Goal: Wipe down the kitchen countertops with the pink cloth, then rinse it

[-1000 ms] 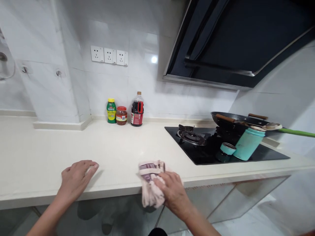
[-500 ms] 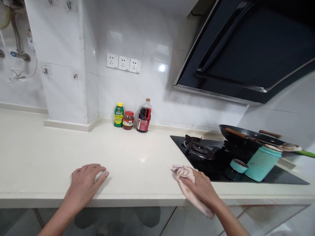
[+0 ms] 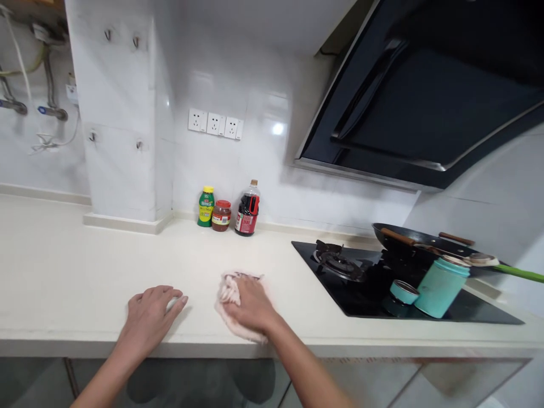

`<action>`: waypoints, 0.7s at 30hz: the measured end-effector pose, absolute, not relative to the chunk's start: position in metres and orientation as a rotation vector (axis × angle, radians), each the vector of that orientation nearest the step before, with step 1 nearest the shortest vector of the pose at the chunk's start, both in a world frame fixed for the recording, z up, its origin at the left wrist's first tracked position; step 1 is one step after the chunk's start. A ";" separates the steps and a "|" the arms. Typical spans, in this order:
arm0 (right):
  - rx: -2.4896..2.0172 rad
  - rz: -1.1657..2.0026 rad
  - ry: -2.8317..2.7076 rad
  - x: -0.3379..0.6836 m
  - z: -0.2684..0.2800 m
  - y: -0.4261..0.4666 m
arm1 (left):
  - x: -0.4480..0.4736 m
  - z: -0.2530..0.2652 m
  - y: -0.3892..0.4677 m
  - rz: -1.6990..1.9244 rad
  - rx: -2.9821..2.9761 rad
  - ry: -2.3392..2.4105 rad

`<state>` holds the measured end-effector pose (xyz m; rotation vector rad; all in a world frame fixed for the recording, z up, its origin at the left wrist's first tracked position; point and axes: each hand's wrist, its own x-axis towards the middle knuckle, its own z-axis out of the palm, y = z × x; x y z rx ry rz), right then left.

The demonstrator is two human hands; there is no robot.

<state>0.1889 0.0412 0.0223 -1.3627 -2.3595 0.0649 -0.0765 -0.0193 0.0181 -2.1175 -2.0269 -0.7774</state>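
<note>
My right hand (image 3: pixel 250 303) presses a pale pink cloth (image 3: pixel 229 292) flat against the white countertop (image 3: pixel 106 272), with its fingers closed over the cloth. The cloth's edges are smeared by motion. To the left, my left hand (image 3: pixel 151 311) rests on the counter near the front edge, thumb apart from the loosely bent fingers. I see no object held in it. Behind the hands, a green bottle with a yellow cap (image 3: pixel 206 207), a red-lidded jar (image 3: pixel 221 216) and a bottle of dark sauce (image 3: pixel 247 209) stand against the wall.
On the right, a black gas stove (image 3: pixel 357 297) carries a wok (image 3: pixel 408 241), a turquoise canister (image 3: pixel 442 288) and a small turquoise lid-like piece (image 3: pixel 403 292). A dark range hood (image 3: pixel 425 102) slopes above. A tiled pillar (image 3: pixel 119 170) meets the counter at the left.
My right hand has swept the cloth leftward over the counter, from beside the stove to nearer my left hand. My left hand stays about where it was. The view has shifted slightly.
</note>
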 end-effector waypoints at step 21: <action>-1.766 -0.249 -2.006 0.390 -0.015 0.058 | -0.215 0.002 -0.001 -0.526 -2.072 -2.038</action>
